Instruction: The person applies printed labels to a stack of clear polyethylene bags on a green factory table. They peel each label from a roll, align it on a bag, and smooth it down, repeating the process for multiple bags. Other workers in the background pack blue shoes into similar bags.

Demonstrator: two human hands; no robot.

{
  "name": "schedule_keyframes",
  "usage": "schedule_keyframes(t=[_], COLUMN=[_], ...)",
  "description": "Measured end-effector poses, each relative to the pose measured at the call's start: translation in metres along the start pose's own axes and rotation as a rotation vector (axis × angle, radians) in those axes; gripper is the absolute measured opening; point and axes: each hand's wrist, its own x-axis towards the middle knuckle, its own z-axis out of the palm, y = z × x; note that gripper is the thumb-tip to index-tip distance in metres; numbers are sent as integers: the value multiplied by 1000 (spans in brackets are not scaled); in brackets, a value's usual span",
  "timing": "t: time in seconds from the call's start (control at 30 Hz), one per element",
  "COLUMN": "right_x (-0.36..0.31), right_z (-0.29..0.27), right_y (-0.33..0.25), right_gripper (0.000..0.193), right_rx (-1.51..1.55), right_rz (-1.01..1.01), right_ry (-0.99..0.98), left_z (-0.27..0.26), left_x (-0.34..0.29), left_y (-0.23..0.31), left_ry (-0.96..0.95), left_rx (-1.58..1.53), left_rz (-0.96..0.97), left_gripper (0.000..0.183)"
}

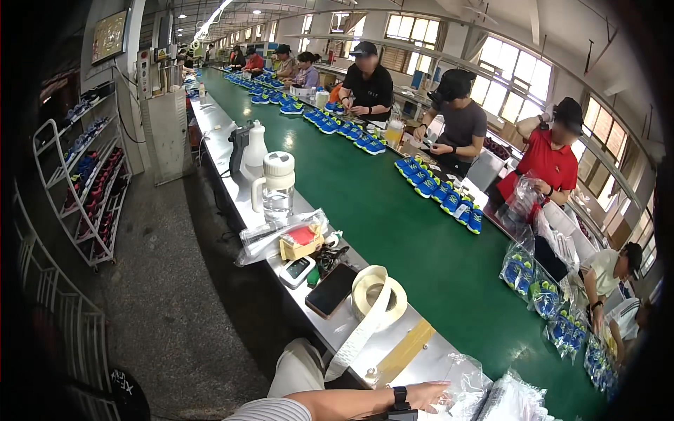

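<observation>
My left hand (423, 397), with a dark watch on its wrist, reaches in at the bottom edge. Its fingers point right and close on a clear plastic bag (465, 384), whose film partly covers the fingertips. Beside that bag lies a stack of clear plastic bags (516, 398), cut off by the lower rim. A roll of white labels (390, 310) rests on the metal ledge near my arm, with a loose strip (359, 344) trailing down toward my lap. My right hand is out of the picture.
Along the ledge (316, 330) are a phone (332, 290), a white device (298, 271), a yellow box (302, 242), a water jug (279, 186) and a white bottle (255, 144). Blue shoes (439, 191) line the green conveyor (351, 203). Co-workers stand across it. A shoe rack (84, 175) stands left.
</observation>
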Motion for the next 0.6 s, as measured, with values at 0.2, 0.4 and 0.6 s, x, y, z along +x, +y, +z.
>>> schedule_keyframes(t=[0.2,0.4,0.6], right_x=[-15,-30,-76], right_z=[-118,-185,-168], right_y=[-129,-304,-421], right_gripper=[26,29,27], right_rx=[478,345,462], right_rz=[174,-62,-486], right_ry=[137,74,-197], left_z=[-2,62,113], left_x=[20,-48,-77], left_y=[2,32,40], left_ry=[-83,8,-55], left_rx=[-36,240,-100], left_rz=[-112,22,-73], left_gripper=[68,96,78])
